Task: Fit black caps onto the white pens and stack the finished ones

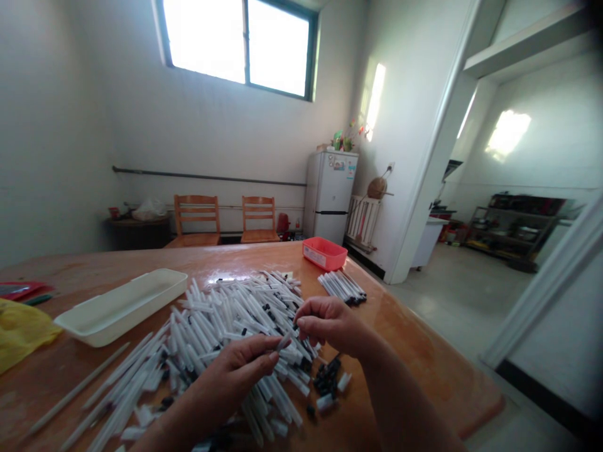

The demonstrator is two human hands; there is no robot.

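My left hand (pixel 249 361) pinches a translucent pen part (pixel 284 341) between thumb and fingers; whether it is a cap or a barrel end I cannot tell. Just right of it, my right hand (pixel 327 321) has its thumb and forefinger pressed together on something small and dark, too hidden to name. Both hands hover over a big heap of whitish pen barrels (pixel 221 314) mixed with black bits. Below my right hand lies a small cluster of black pen parts (pixel 326 378), with a few clear caps (pixel 325 402) beside it. Beyond that hand, assembled-looking pens (pixel 340 286) lie side by side, black ends toward me.
A long cream tray (pixel 120 314) stands at the left of the wooden table (pixel 414 370). A red plastic basket (pixel 325 253) sits by the far edge. Yellow cloth or bag (pixel 23 333) lies far left. Two chairs (pixel 196 216) and a fridge (pixel 332 194) are behind the table.
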